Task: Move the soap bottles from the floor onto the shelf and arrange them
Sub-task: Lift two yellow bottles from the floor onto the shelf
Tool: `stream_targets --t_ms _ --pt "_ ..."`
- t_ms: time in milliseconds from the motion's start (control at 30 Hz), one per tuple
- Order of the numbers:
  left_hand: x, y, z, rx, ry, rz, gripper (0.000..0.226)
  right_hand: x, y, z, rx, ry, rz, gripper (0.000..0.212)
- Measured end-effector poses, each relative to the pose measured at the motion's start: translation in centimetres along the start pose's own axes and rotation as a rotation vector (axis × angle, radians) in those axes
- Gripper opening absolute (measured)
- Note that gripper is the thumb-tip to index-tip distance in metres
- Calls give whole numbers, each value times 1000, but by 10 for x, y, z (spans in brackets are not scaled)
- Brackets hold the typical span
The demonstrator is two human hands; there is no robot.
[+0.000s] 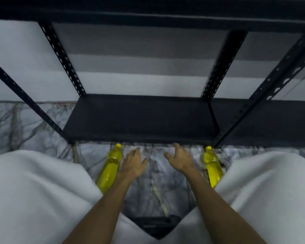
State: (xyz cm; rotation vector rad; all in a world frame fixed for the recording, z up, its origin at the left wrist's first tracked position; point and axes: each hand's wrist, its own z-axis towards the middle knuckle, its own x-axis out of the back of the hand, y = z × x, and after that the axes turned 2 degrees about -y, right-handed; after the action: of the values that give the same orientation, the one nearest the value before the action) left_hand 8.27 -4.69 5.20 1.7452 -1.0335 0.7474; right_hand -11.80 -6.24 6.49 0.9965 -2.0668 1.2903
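A person crouches over a marbled floor, knees in pale trousers spread wide and both bare forearms reaching forward between them. The left hand hovers with fingers loosely spread, holding nothing; a yellow soap bottle lies just outside it on the floor, touching or nearly touching the hand's outer edge, cap pointing away from the person. The right hand is likewise empty, fingers splayed and slightly curled; a second yellow soap bottle stands or leans just beyond its outer side, partly hidden by the right knee. Just past the fingertips of both hands runs the front edge of a black metal shelf, its lowest board bare. Slotted black uprights rise beyond the hands toward an upper shelf. The frame is motion-blurred.
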Motion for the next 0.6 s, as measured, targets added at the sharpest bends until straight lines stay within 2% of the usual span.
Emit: stream_targets --t_ms 67,133,267,433,500,600 --pt "-28 -22 3 90 -135 7 74 -20 18 8 -69 -65 26 76" --pt "-44 -38 8 152 -192 4 77 -35 33 16 -122 -121 12 78" --pt "-52 -60 24 308 -110 -88 64 -58 53 31 -193 -257 9 78" --pt "-56 -98 41 501 -2 -144 95 -70 61 37 -205 -323 23 76" --pt "-60 -118 49 569 39 -134 98 -71 66 38 -211 -326 36 74" --pt "-63 -140 58 698 15 -132 103 -72 74 41 -225 -311 45 71"
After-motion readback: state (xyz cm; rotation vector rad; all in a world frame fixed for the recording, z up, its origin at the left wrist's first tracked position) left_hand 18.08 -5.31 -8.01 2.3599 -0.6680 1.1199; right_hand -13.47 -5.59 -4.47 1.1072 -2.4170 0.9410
